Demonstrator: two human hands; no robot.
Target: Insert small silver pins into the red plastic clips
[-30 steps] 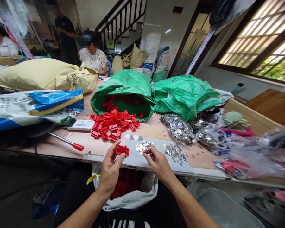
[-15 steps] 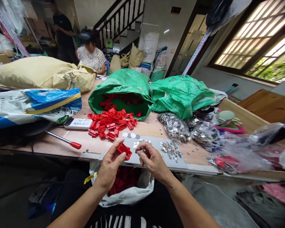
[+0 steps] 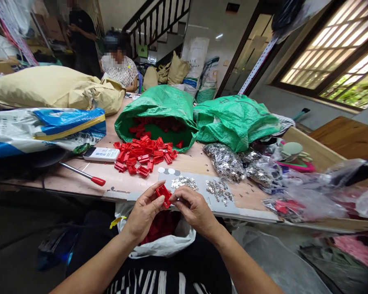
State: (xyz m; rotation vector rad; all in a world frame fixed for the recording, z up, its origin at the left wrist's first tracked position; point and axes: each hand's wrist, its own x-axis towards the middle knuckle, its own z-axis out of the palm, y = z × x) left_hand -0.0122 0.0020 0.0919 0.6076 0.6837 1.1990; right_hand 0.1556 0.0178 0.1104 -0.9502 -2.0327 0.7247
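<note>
My left hand (image 3: 144, 214) pinches a small red plastic clip (image 3: 163, 193) just off the table's near edge. My right hand (image 3: 194, 210) is closed against the clip's right side, its fingertips pinched on a tiny metal piece I can barely see. Below both hands a white bag (image 3: 162, 245) of red clips sits in my lap. On the table ahead lie a pile of loose red clips (image 3: 142, 153) and two small heaps of silver metal pieces (image 3: 215, 189) on a grey sheet (image 3: 202, 179).
A green sack (image 3: 159, 108) spills red clips; a second green sack (image 3: 236, 120) lies to its right. Clear bags of metal pieces (image 3: 230, 161), a red-handled screwdriver (image 3: 84, 175), a white remote (image 3: 101, 154) and large sacks (image 3: 49, 92) crowd the table. Other people sit and stand at the back.
My right hand left the metal pieces and came in to meet the red clip. Both hands drew back toward me, over the lap bag.
</note>
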